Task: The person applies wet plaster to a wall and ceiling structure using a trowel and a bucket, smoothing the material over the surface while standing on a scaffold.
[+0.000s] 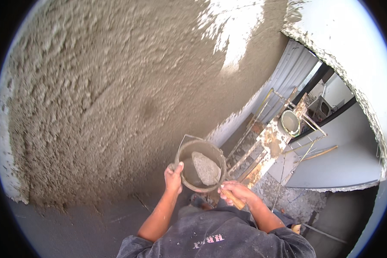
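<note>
My left hand [173, 176] grips the left rim of a grey, mortar-stained bucket [184, 152] with a raised wire handle. My right hand [238, 193], just outside the bucket's lower right rim, is closed on the wooden handle [232, 198] of a trowel. Inside the bucket a mound of wet grey mortar [205, 167] shows, probably lying on the trowel's blade, which I cannot make out clearly. A wall [94, 94] coated in rough grey plaster, with a white patch [228, 21] at the top, fills the left and middle of the view.
A mortar-spattered scaffold plank [272, 144] on a metal frame [311, 139] stands at the right, with another bucket [290, 122] on it. Behind are corrugated panels [288, 73], an opening in a white wall [331, 26] with ragged edges, and wooden sticks [318, 154]. Grey flooring [73, 228] lies below.
</note>
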`<state>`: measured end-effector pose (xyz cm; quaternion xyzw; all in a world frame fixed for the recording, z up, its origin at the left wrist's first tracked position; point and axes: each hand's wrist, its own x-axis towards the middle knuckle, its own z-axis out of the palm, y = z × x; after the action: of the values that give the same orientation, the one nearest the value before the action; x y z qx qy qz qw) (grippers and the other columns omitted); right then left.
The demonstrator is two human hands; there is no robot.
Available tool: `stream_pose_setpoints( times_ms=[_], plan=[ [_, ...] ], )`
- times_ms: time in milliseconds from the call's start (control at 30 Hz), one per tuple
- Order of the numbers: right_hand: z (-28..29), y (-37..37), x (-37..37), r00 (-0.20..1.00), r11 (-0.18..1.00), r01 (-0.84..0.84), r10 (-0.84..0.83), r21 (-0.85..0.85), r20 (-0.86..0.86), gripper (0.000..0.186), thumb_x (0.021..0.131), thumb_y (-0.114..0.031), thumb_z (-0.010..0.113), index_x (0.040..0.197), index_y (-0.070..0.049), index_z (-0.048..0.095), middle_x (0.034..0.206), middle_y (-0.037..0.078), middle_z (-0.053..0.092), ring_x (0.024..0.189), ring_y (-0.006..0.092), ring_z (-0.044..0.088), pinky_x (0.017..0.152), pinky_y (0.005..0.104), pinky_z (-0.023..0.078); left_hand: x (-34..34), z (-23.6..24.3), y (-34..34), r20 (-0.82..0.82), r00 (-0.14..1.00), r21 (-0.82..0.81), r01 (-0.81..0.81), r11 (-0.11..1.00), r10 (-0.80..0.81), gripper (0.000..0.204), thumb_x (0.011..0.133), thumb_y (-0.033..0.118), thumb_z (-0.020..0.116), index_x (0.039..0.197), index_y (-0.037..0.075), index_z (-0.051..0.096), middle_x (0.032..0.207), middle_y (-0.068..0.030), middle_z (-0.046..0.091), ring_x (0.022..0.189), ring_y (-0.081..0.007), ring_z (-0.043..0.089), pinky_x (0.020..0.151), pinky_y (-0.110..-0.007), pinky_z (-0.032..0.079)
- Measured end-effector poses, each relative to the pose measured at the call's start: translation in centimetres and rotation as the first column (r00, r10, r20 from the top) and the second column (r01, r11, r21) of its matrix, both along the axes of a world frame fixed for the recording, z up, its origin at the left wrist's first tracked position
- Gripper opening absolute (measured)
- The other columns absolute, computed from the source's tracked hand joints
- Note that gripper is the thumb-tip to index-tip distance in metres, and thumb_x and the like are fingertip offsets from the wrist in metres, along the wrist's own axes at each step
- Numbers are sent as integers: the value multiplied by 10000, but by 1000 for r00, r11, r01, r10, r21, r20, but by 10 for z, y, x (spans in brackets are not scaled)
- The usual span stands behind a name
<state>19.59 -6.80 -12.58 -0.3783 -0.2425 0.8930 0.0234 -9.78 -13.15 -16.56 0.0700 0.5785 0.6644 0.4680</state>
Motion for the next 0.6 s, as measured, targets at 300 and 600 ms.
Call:
stream_pose_setpoints(
  times_ms=[300, 600],
  plan=[
    [53, 68, 16, 748, 843, 537, -493, -30, -444, 252, 954, -203, 551, 1105, -2, 568, 839, 126, 593, 571, 207, 544, 507, 392, 481, 4, -2, -29, 30, 999, -94, 16, 995, -13, 363, 977, 71, 711, 1299, -38, 583, 1242, -193, 690, 1110, -335, 710, 987, -499, 593],
    [268, 151, 17, 97, -129, 973, -524, 191, -846, 120, 1058, -129, 572, 1141, -44, 557, 875, 85, 622, 616, 173, 610, 533, 333, 530, -25, -5, -102, -103, 986, -142, -146, 979, 132, 238, 940, 49, 738, 1143, -39, 648, 1077, -156, 726, 915, -283, 725, 835, -433, 606]
  ],
)
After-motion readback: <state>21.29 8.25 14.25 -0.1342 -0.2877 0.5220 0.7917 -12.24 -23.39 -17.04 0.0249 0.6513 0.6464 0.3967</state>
